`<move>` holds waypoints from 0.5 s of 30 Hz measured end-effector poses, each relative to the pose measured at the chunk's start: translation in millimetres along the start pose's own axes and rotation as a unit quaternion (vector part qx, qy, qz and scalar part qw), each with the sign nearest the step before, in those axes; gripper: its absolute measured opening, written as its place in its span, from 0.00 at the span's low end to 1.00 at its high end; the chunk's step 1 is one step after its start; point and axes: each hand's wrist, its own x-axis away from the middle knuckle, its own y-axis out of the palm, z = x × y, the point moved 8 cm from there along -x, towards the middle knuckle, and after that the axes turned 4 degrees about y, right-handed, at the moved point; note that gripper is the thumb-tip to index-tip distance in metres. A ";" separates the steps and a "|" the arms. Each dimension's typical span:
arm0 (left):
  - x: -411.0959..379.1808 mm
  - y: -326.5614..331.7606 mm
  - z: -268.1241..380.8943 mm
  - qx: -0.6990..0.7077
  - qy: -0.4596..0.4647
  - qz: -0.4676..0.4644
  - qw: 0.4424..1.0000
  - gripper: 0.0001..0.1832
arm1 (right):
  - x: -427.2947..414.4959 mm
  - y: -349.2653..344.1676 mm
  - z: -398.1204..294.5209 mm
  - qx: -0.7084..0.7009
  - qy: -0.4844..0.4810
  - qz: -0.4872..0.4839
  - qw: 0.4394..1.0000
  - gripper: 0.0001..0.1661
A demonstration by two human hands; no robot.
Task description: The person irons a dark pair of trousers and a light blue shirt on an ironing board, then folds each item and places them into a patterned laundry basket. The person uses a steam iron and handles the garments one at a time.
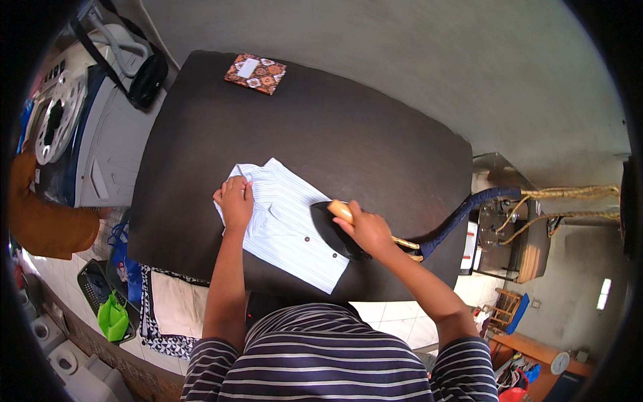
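A small light-blue striped shirt (286, 213) with dark buttons lies on the dark-covered table (321, 115). My right hand (369, 228) grips the wooden handle of a black iron (329, 223), whose soleplate rests over the shirt's right side. From the iron's heel a thick cord wrapped in dark blue cloth (447, 216) runs off to the right. My left hand (237, 201) is on the shirt's upper left part, near the collar and sleeve, with its fingers curled on the fabric; whether it pinches the cloth is hard to see.
A patterned notebook (256, 74) lies near the table's far edge, by the grey wall (377, 45). A washing machine (110, 130) stands at left, near a person in brown clothing (50, 221). Folded cloth (176, 301) and a crate (95, 286) sit at lower left.
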 end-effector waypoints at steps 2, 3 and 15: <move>2.5 1.5 -2.4 -0.006 -0.004 -0.002 1.000 0.06 | 13.3 -3.1 38.5 0.007 0.095 0.048 0.994 0.29; 2.2 1.0 -3.8 -0.010 -0.005 -0.001 1.000 0.06 | 19.9 -4.9 57.1 0.010 0.141 0.074 0.987 0.29; -1.6 -7.1 109.2 0.075 0.176 -0.156 0.969 0.14 | 54.6 -7.2 84.9 0.094 0.119 0.220 0.964 0.33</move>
